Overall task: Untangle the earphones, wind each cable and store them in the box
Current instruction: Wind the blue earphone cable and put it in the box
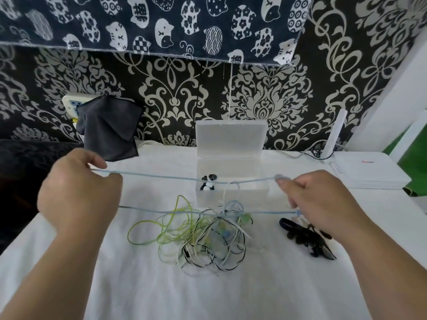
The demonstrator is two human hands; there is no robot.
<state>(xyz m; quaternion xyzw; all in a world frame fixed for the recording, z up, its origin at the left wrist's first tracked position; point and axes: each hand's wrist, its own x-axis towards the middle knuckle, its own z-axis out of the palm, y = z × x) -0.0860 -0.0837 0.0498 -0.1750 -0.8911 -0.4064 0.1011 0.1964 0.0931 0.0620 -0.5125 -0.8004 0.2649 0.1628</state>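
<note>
the box (254, 190), clear plastic, stands on the white-covered bench (161, 292) with its lid (231, 137) tipped up behind it. inside, at the box's left end, lies a black-and-white pair of earphones (209, 182).

just in front of the box, a light blue cable (161, 175) is stretched taut between both hands in two near-level strands, the upper one crossing over the box's front part, the lower one running nearer the camera. the left hand (78, 192), well to the left of the box, is curled and pinches the upper strand between thumb and forefinger; the lower strand comes out from under that hand. the right hand (318, 199), just right of the box, is curled too, gripping the upper strand at its fingertips, and the lower strand reaches it lower down.

below the lower strand, in front of the box, sits a tangle of earphones (203, 236) in green, white, black and pale blue. a black bundle (305, 239) lies front-right of the box, partly hidden by the right forearm. a white router (367, 169) rests to the box's right, and a dark cloth (108, 128) hangs behind and to its left.
</note>
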